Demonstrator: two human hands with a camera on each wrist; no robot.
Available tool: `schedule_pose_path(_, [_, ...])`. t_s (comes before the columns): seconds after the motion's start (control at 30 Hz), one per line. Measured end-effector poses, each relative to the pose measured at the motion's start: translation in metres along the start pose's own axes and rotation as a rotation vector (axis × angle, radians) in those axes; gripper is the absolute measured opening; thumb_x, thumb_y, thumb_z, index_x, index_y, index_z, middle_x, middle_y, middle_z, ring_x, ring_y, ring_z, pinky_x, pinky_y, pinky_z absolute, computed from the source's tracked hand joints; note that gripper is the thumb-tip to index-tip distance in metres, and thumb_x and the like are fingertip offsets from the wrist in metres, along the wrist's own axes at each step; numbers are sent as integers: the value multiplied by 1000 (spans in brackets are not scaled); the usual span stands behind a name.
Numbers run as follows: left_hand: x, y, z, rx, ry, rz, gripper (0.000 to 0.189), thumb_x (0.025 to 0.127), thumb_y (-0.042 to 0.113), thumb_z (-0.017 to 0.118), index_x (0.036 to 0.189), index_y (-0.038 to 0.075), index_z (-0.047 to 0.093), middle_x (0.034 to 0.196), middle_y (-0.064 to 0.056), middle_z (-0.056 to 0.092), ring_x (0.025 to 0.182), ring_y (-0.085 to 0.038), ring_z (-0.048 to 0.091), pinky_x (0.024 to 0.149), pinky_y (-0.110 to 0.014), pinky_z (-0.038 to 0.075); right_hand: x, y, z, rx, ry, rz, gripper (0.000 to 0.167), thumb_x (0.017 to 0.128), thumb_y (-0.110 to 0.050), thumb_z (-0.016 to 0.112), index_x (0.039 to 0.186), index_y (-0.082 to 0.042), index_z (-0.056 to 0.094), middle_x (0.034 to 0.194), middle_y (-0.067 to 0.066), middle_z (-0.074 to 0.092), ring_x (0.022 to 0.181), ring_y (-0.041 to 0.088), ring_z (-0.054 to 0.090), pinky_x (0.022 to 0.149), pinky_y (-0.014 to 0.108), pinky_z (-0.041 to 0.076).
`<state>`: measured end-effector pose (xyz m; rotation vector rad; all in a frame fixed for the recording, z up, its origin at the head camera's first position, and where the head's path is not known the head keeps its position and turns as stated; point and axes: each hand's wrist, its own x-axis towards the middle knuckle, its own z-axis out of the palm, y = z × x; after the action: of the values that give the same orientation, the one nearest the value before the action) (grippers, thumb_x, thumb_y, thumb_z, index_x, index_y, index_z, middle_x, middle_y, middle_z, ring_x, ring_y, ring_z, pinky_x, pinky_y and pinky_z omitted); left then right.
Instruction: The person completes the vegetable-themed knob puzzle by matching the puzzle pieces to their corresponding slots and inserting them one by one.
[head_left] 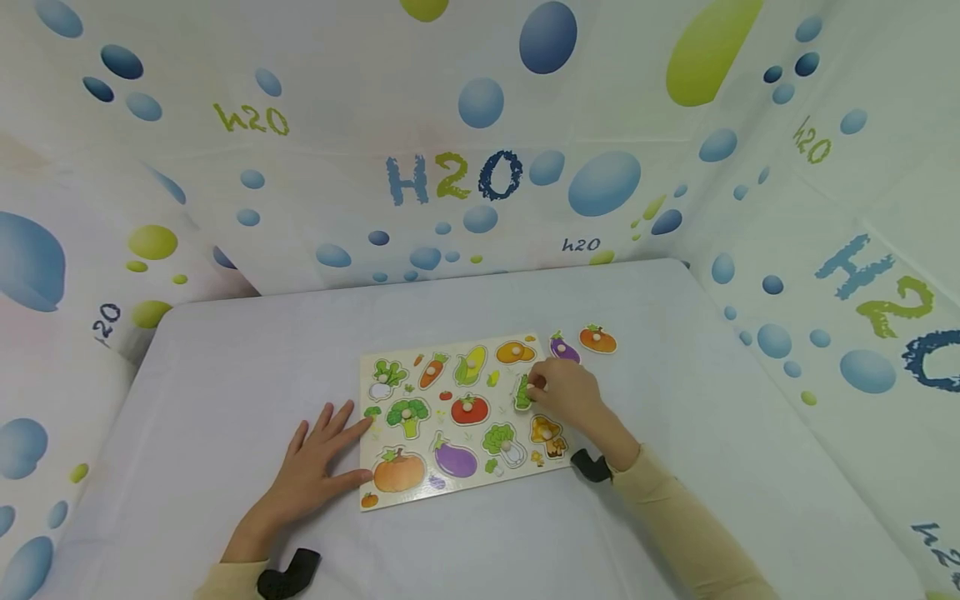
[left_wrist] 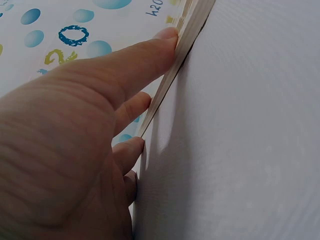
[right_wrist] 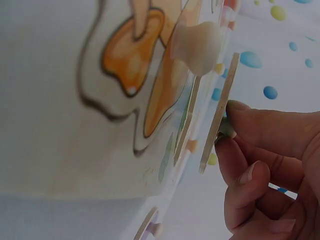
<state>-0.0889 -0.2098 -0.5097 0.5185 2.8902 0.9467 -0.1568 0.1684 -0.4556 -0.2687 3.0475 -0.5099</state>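
A wooden vegetable peg puzzle board [head_left: 427, 417] lies flat on the table. Over its right side, my right hand [head_left: 566, 396] pinches a green vegetable puzzle piece [head_left: 522, 393] by its small knob. In the right wrist view that puzzle piece [right_wrist: 220, 115] is seen edge-on, raised off the board, with thumb and index finger at the knob; its exact vegetable is hard to tell. My left hand [head_left: 311, 462] has its fingers spread, touching the board's left edge. The left wrist view shows the thumb [left_wrist: 150, 60] against the board's side [left_wrist: 187, 42].
Beyond the board's far right corner lie an eggplant piece [head_left: 564, 348] and a pumpkin piece [head_left: 597, 339]. Knobbed pieces such as the broccoli [head_left: 408, 415], tomato [head_left: 470, 410] and mushroom [head_left: 550, 437] sit in the board. Printed curtains [head_left: 337, 167] surround the white-covered table [head_left: 262, 358].
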Motion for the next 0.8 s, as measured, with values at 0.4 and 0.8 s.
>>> schedule_pose_path(0.4, [0, 1, 0, 1, 0, 0, 74, 80, 47, 74, 143, 15, 51, 159, -19, 28, 150, -42, 12, 116, -64, 2, 6, 0, 6, -21, 3, -6, 13, 84, -24, 77, 82, -13, 69, 73, -3, 61, 65, 12, 50, 55, 23, 40])
schedule_pose_path(0.8, [0, 1, 1, 6, 9, 4, 74, 80, 46, 74, 143, 15, 51, 159, -19, 29, 150, -42, 13, 117, -64, 2, 10, 0, 10, -47, -24, -29, 14, 84, -24, 78, 80, -14, 68, 70, -4, 59, 64, 12, 49, 54, 22, 39])
